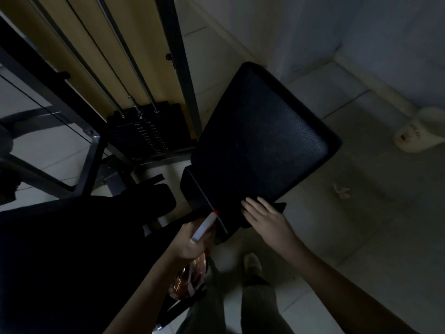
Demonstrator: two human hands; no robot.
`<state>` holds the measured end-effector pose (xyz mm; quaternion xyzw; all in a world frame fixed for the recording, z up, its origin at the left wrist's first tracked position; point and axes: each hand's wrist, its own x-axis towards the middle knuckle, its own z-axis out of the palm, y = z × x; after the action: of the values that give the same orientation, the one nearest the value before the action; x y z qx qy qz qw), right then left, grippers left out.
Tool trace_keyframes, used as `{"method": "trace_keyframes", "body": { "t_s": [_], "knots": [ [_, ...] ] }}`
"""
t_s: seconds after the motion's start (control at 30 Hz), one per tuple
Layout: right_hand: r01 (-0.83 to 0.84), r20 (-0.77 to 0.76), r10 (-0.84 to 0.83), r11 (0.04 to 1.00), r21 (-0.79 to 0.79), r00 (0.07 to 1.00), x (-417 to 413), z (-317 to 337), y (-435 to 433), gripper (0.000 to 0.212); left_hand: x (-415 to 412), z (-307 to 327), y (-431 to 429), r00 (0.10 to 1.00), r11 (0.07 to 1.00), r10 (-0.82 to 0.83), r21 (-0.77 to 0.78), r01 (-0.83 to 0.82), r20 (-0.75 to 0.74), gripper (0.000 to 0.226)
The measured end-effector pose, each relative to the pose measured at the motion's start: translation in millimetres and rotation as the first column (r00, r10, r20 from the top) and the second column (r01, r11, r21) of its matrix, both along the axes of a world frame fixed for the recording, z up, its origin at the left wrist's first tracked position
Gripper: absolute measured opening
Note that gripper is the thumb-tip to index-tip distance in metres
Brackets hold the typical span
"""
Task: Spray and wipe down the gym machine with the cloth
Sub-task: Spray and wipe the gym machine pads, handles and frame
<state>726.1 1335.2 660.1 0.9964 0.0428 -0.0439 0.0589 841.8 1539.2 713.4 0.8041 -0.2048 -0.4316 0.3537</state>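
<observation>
Black padded seat (260, 138), dark cloth (277, 208) at its near edge

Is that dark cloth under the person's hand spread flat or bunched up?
Mostly flat, as far as shows: the right hand lies open on the cloth at the black seat pad's near edge. The dim light hides any folds.

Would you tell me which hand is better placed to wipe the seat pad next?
The right hand: it lies flat on the dark cloth at the seat pad edge. The left hand grips the spray bottle.

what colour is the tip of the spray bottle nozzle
Red-orange, on a white spray head; the head view shows it at the nozzle tip.
</observation>
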Motion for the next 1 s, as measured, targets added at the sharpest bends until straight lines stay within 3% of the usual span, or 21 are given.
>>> {"method": "trace_keyframes", "body": {
  "t_s": [0.1, 0.2, 0.37, 0.43, 0.5, 0.53, 0.57, 0.6, 0.63, 0.7, 0.73, 0.87, 1.0],
  "knots": [
    [-0.001, 0.12, 0.002, 1.0, -0.004, 0.993, -7.5, 18.1, -24.5, 0.05, -17.3, -0.7, -7.7, 0.995, 0.995, 0.095, 0.007, -0.095, -0.015, 0.012],
    [-0.044, 0.225, 0.049, 0.999, -0.026, 0.973, -10.9, 34.8, -50.1, 0.049, -32.9, 4.6, -20.3, 0.99, 0.991, 0.136, 0.012, -0.136, -0.024, 0.025],
    [-0.052, 0.34, 0.059, 0.998, -0.028, 0.938, -9.5, 71.7, -87.7, 0.048, -55.9, 24.5, -43.5, 0.984, 0.983, 0.173, -0.07, -0.17, 0.05, 0.014],
    [-0.002, 0.43, -0.02, 0.999, 0.05, 0.902, -5.5, 92.7, -100.4, 0.046, -61.6, 30.3, -50.4, 0.98, 0.977, 0.182, -0.125, -0.171, 0.079, 0.017],
    [0.048, 0.516, -0.151, 0.977, 0.207, 0.843, 0.6, 115.1, -116.2, 0.046, -67.9, 39.0, -57.8, 0.976, 0.969, 0.195, -0.171, -0.178, 0.094, 0.006],
    [0.073, 0.532, -0.241, 0.946, 0.316, 0.812, 4.8, 125.3, -124.2, 0.046, -70.3, 43.5, -61.2, 0.974, 0.965, 0.2, -0.19, -0.179, 0.102, 0.011],
    [0.104, 0.503, -0.36, 0.879, 0.465, 0.786, 9.1, 132.5, -131.0, 0.044, -72.6, 44.5, -64.2, 0.972, 0.959, 0.212, -0.215, -0.187, 0.098, 0.022],
    [0.133, 0.415, -0.489, 0.754, 0.643, 0.767, 13.6, 139.3, -135.8, 0.042, -74.5, 46.3, -66.9, 0.974, 0.956, 0.213, -0.223, -0.191, 0.079, 0.03],
    [0.167, 0.267, -0.601, 0.567, 0.807, 0.753, 17.5, 143.8, -137.8, 0.039, -76.1, 47.1, -68.8, 0.975, 0.957, 0.204, -0.228, -0.181, 0.083, 0.033],
    [0.237, -0.058, -0.681, 0.173, 0.956, 0.73, 22.9, 149.6, -139.4, 0.033, -78.8, 48.6, -71.4, 0.983, 0.97, 0.148, -0.211, -0.122, 0.112, 0.031],
    [0.244, -0.132, -0.678, 0.072, 0.967, 0.723, 24.0, 151.1, -141.7, 0.031, -80.4, 47.5, -72.9, 0.986, 0.974, 0.119, -0.205, -0.093, 0.119, 0.03],
    [0.23, -0.284, -0.615, -0.168, 0.959, 0.736, 22.4, 161.7, -152.4, 0.031, -87.8, 42.4, -80.3, 0.985, 0.984, 0.034, -0.18, -0.004, 0.168, 0.03],
    [0.268, -0.336, -0.566, -0.203, 0.942, 0.753, 23.2, 159.9, -163.4, 0.032, -102.7, 39.0, -88.8, 0.961, 0.957, 0.12, -0.287, -0.045, 0.25, 0.02]
  ]
}}
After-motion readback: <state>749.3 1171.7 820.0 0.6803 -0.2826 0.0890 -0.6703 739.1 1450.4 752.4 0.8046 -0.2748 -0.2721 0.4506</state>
